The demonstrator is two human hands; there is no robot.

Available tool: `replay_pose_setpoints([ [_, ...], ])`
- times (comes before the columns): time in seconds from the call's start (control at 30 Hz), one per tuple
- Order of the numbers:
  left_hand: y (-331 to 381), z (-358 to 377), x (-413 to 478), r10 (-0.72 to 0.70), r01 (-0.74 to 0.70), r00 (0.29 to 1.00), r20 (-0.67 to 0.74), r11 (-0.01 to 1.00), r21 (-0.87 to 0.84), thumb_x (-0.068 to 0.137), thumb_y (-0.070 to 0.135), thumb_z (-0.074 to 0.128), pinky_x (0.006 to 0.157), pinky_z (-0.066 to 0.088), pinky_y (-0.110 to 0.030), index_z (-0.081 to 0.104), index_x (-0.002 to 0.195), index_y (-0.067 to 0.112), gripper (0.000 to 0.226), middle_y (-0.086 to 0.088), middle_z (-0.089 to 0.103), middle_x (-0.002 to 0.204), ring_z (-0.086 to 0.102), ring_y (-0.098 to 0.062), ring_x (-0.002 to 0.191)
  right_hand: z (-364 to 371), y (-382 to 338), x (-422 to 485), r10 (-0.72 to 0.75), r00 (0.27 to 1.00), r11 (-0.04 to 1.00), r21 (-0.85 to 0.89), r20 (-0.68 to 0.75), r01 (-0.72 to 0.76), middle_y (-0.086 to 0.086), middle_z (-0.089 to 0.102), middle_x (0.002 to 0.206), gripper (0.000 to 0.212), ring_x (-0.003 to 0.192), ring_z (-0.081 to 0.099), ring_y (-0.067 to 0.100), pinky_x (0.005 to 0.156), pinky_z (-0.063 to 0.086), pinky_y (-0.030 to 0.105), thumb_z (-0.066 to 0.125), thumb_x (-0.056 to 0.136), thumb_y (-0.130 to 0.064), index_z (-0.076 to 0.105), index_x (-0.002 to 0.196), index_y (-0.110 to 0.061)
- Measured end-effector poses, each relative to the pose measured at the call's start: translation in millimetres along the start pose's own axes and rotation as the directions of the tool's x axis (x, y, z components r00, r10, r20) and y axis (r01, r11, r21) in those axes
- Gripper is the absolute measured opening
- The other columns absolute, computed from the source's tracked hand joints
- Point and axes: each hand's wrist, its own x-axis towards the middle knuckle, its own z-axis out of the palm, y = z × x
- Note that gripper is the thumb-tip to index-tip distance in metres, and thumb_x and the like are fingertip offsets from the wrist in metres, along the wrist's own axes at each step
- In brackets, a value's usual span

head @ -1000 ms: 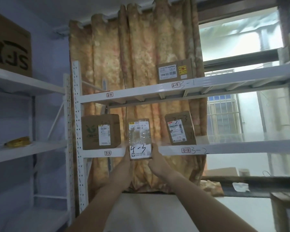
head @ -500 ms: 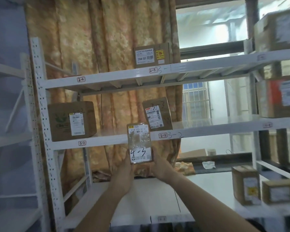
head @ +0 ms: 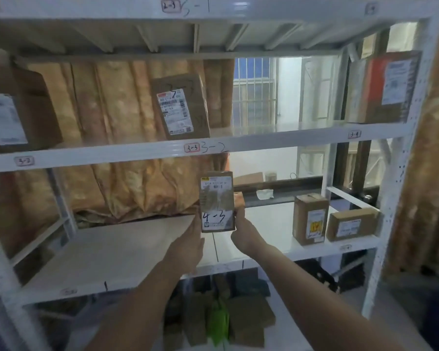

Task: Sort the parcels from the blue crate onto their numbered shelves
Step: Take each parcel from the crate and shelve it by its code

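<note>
Cardboard pieces point(head: 249, 317) lie heaped at 6 o'clock below the lowest shelf, with one green scrap point(head: 218, 323) among them. Above them my two arms reach forward, and between my hands I hold one small parcel point(head: 216, 201) upright at the centre. My left hand point(head: 190, 239) clasps its left edge and my right hand point(head: 243, 231) grips its right edge. Its white label has "4-3" written on it by hand. I hold the parcel in the air over the lowest shelf point(head: 127, 252), whose front edge carries small tags too blurred to read.

On that same shelf, at 3 o'clock and well apart from the parcel, stand two brown boxes: a tall box point(head: 310, 219) and, just beside it, a low box point(head: 351, 224).

One level up, the middle shelf point(head: 137, 154) has "3-2" handwritten on its front edge. Three boxes stand on it: a left box point(head: 15, 110) at 9 o'clock, a tilted box point(head: 180, 107) at 12 o'clock and a red-striped box point(head: 383, 87) at 2 o'clock. A third shelf, the top shelf point(head: 264, 11), crosses at 12 o'clock.

Behind the rack hangs one tan curtain point(head: 107, 102), its hem bunched on the lowest shelf at 9 o'clock. One barred window point(head: 254, 97) shows at 1 o'clock.
</note>
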Motion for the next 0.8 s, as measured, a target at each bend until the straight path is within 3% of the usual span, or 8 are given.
replay_pose_setpoints([
  [0.13,-19,40,30,-0.011,0.015,0.993,0.118,0.999,-0.034,0.097,0.019,0.04,0.09,0.047,-0.034,-0.018,0.148,0.027,0.077,0.001,0.014,0.159,0.053,-0.03,0.117,18,51,35,0.072,0.995,0.997,0.027,0.067,-0.074,0.014,0.054,0.132,0.047,0.113,0.055,0.035,0.082,0.047,0.04,0.034,0.081,0.01,0.027,0.122,-0.012],
  [0.23,-42,67,55,-0.085,0.072,0.976,0.201,0.995,0.074,0.097,0.021,0.039,0.089,0.048,-0.036,-0.019,0.147,0.029,0.077,-0.003,0.021,0.157,0.056,-0.029,0.112,35,83,67,0.1,0.984,0.994,0.03,0.146,-0.106,0.017,0.055,0.129,0.044,0.112,0.055,0.036,0.077,0.041,0.035,0.033,0.083,0.01,0.027,0.122,-0.009],
  [0.33,-64,96,82,-0.184,0.173,0.95,0.253,0.983,0.063,0.096,0.019,0.038,0.088,0.049,-0.039,-0.021,0.145,0.036,0.078,-0.007,0.035,0.151,0.059,-0.026,0.103,53,112,99,0.113,0.972,0.988,0.079,0.204,-0.132,0.02,0.053,0.13,0.041,0.118,0.051,0.037,0.084,0.041,0.038,0.031,0.084,0.011,0.027,0.122,-0.004],
  [0.43,-77,131,102,-0.258,0.276,0.915,0.31,0.961,-0.015,0.095,0.014,0.035,0.075,0.048,-0.031,-0.023,0.143,0.039,0.08,-0.009,0.037,0.148,0.057,-0.02,0.089,76,140,128,0.173,0.959,0.967,0.146,0.224,-0.208,0.021,0.051,0.126,0.034,0.121,0.049,0.036,0.095,0.043,0.045,0.031,0.086,0.015,0.027,0.115,-0.002],
  [0.6,-102,183,117,-0.322,0.389,0.852,0.412,0.917,-0.088,0.093,0.006,0.034,0.071,0.046,-0.026,-0.024,0.144,0.035,0.082,-0.007,0.041,0.143,0.053,-0.015,0.082,110,180,153,0.246,0.928,0.943,0.152,0.28,-0.296,0.02,0.049,0.126,0.038,0.123,0.048,0.034,0.098,0.044,0.042,0.029,0.084,0.02,0.027,0.116,0.0],
  [0.63,-109,189,120,-0.326,0.387,0.848,0.418,0.92,-0.068,0.093,0.005,0.034,0.072,0.047,-0.025,-0.023,0.145,0.033,0.082,-0.008,0.041,0.144,0.054,-0.015,0.083,114,186,157,0.245,0.924,0.943,0.15,0.294,-0.298,0.021,0.049,0.129,0.043,0.123,0.048,0.033,0.097,0.045,0.041,0.029,0.083,0.02,0.027,0.121,0.001],
  [0.7,-118,200,129,-0.324,0.376,0.844,0.427,0.926,-0.041,0.091,0.003,0.035,0.087,0.048,-0.031,-0.02,0.147,0.03,0.083,-0.006,0.034,0.15,0.055,-0.02,0.102,122,197,164,0.258,0.913,0.935,0.155,0.316,-0.318,0.02,0.049,0.133,0.048,0.124,0.048,0.032,0.091,0.048,0.035,0.029,0.081,0.021,0.027,0.124,-0.001],
  [0.8,-126,216,141,-0.28,0.34,0.856,0.434,0.938,-0.065,0.089,0.006,0.035,0.102,0.044,-0.04,-0.016,0.148,0.03,0.082,-0.004,0.029,0.153,0.048,-0.025,0.122,129,208,170,0.271,0.908,0.929,0.16,0.318,-0.333,0.017,0.048,0.131,0.043,0.122,0.049,0.029,0.074,0.046,0.019,0.029,0.082,0.02,0.026,0.115,-0.008],
])
